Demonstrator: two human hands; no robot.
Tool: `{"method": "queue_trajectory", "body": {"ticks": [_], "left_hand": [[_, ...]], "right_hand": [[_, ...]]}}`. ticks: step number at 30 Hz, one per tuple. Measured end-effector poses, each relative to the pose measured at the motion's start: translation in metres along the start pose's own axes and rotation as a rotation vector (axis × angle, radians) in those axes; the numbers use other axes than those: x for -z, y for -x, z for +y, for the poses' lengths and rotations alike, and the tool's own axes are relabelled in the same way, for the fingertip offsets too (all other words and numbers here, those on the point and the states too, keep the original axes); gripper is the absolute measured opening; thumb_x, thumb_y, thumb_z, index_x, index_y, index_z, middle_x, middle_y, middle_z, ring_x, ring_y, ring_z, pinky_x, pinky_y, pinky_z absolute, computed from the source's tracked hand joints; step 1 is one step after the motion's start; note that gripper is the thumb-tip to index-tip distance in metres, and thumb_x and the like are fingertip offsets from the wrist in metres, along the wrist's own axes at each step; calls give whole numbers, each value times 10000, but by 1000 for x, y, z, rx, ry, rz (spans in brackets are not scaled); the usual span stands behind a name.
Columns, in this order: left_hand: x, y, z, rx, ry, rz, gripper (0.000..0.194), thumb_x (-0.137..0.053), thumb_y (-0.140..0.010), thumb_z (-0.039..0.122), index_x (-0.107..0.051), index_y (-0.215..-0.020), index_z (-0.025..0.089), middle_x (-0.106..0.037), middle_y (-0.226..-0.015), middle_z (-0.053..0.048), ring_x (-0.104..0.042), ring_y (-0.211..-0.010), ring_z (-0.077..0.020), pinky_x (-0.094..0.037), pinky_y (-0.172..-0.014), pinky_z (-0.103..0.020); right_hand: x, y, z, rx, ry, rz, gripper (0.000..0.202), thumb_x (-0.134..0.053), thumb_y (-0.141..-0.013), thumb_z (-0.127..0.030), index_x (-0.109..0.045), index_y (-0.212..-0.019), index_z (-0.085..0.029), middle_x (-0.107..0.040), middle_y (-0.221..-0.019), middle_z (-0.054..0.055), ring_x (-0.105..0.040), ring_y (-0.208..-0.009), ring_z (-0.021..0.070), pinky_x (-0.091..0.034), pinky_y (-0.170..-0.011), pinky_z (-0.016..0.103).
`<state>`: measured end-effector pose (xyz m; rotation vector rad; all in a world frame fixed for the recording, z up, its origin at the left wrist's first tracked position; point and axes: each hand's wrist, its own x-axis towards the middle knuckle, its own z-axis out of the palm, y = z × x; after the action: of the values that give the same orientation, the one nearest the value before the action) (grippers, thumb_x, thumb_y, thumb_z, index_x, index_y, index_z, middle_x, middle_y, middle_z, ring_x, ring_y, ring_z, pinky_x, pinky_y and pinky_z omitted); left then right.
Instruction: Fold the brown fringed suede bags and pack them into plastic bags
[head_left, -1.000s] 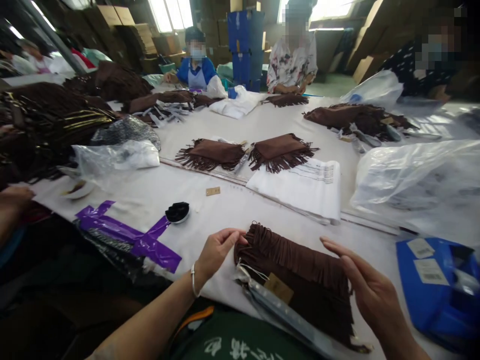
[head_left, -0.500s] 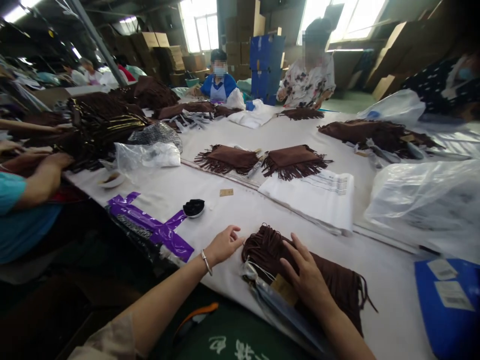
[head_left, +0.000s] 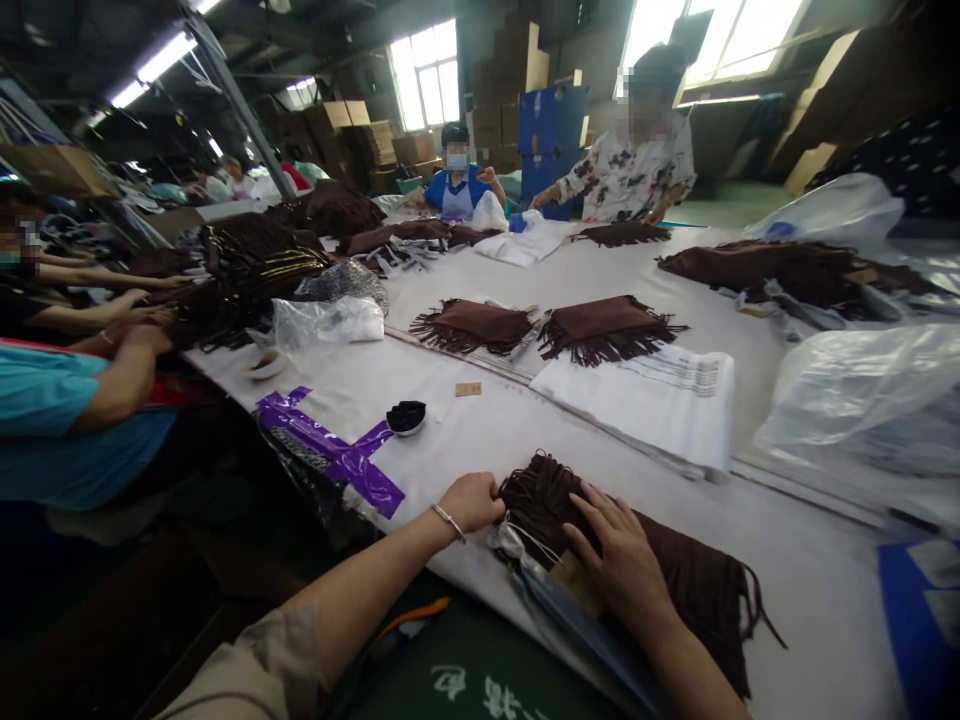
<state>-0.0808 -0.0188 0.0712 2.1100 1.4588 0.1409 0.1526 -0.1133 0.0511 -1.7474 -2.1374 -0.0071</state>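
A dark brown fringed bag [head_left: 686, 555] lies on the white-covered table in front of me. My left hand [head_left: 471, 502], with a bracelet at the wrist, is closed at the bag's left end, its fingertips pinching the edge there. My right hand [head_left: 619, 550] rests on top of the bag with fingers spread. Partly under the right hand is a tan hang tag [head_left: 576, 583] on white string. A clear plastic-wrapped strap [head_left: 559, 610] trails from the bag's near side towards me.
Two more fringed bags [head_left: 611, 325] lie farther back, beside stacked white plastic bags [head_left: 637, 400]. Purple tape [head_left: 337, 455], a small dish of black pieces [head_left: 406, 418] and a loose tag [head_left: 468, 389] are at left. Co-workers [head_left: 457, 180] work around the table.
My left hand has moved right to the bag's end, and its fingers have closed there. The right hand stays spread on the bag. The view has shifted slightly left.
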Motion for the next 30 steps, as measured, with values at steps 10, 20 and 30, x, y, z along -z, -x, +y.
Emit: {"method": "queue_trajectory", "body": {"ticks": [10, 20, 30], "left_hand": [[-14, 60, 37, -501, -33, 12, 108, -496, -847, 217, -561, -931, 197, -642, -862, -32, -610, -736, -167, -468, -632, -236], [24, 72, 31, -366, 509, 110, 225, -453, -919, 343, -621, -970, 202, -653, -854, -13, -593, -727, -123, -466, -689, -217], [-7, 33, -40, 84, 781, 89, 300, -490, -858, 447, -579, -867, 160, -516, -571, 42, -440, -427, -88, -350, -409, -203]], "right_hand": [[2, -1, -1, 14, -43, -2, 449, -447, -908, -440, -500, -1283, -200, -472, -1384, 86, -405, -1297, 237, -312, -1095, 501], [38, -38, -26, 94, -105, -107, 469, -443, -909, -420, -407, -1350, -264, -417, -1431, 39, -304, -1354, 240, -280, -1099, 492], [4, -118, -90, 341, 90, -525, 158, -535, -806, -179, -649, -914, -158, -655, -930, 106, -597, -895, 260, -430, -809, 395]]}}
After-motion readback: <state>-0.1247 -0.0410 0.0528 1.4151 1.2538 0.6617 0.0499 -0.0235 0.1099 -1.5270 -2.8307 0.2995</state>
